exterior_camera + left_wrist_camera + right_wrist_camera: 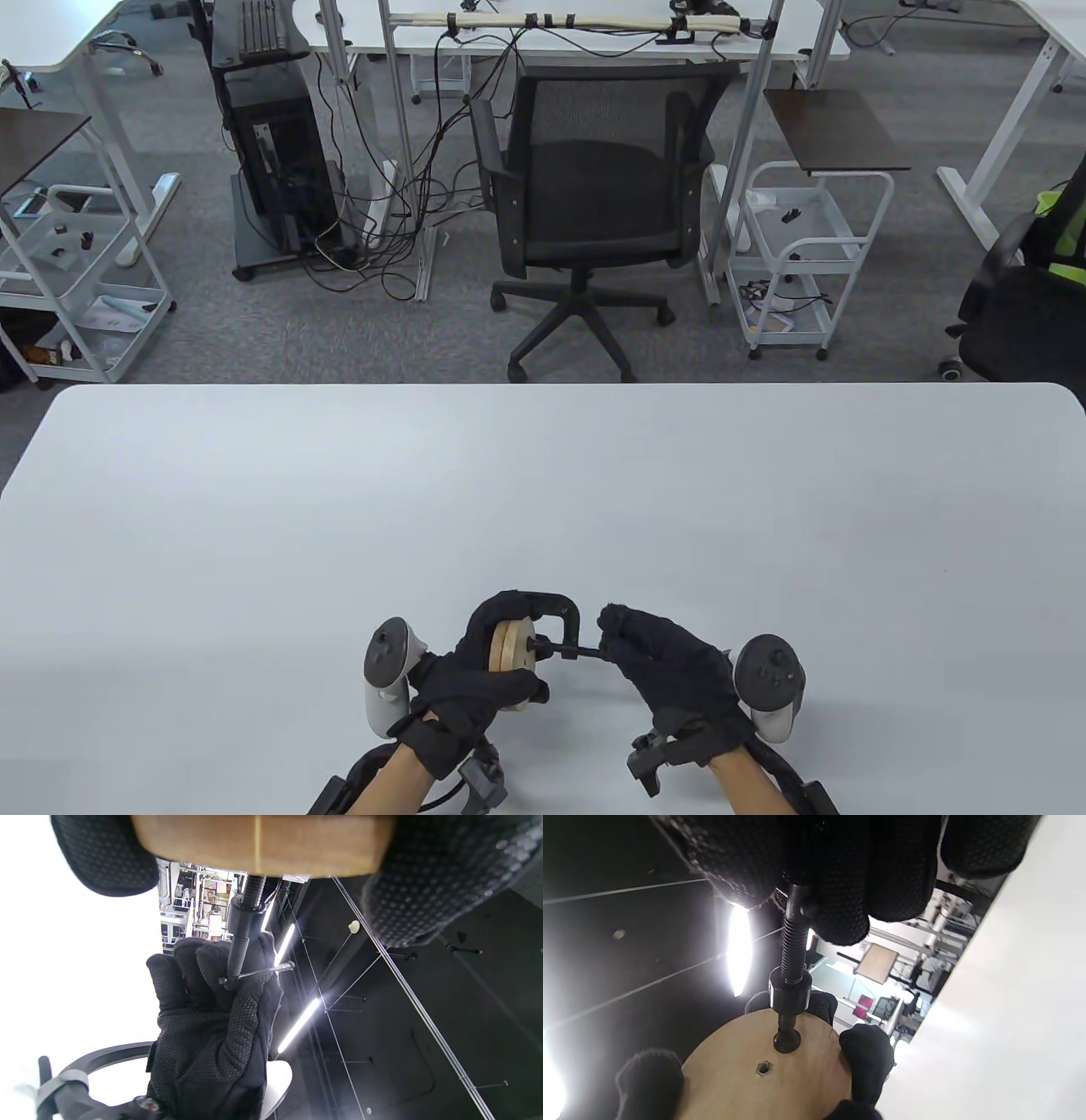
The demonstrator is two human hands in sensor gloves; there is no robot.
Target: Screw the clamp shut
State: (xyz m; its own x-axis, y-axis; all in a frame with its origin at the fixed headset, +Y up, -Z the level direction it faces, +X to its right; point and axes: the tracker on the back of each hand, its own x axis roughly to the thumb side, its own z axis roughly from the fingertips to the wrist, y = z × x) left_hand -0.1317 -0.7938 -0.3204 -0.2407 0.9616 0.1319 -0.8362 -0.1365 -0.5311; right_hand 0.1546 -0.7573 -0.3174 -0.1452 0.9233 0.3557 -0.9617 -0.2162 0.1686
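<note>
A black C-clamp [556,613] sits around two stacked round wooden discs [512,652] near the table's front edge. My left hand [475,671] grips the discs and the clamp frame. My right hand [657,658] pinches the end of the clamp's threaded screw [577,653] at its handle. In the right wrist view the screw [793,955] runs through the clamp's nut, and its round pad [786,1041] presses on the disc face [746,1077]. In the left wrist view the discs [263,842] fill the top edge and my right hand's fingers [212,984] hold the thin cross-bar handle [265,971].
The white table [543,492] stretches away from my hands. A black office chair [594,212] stands behind its far edge, with white carts [806,255] and desks beyond.
</note>
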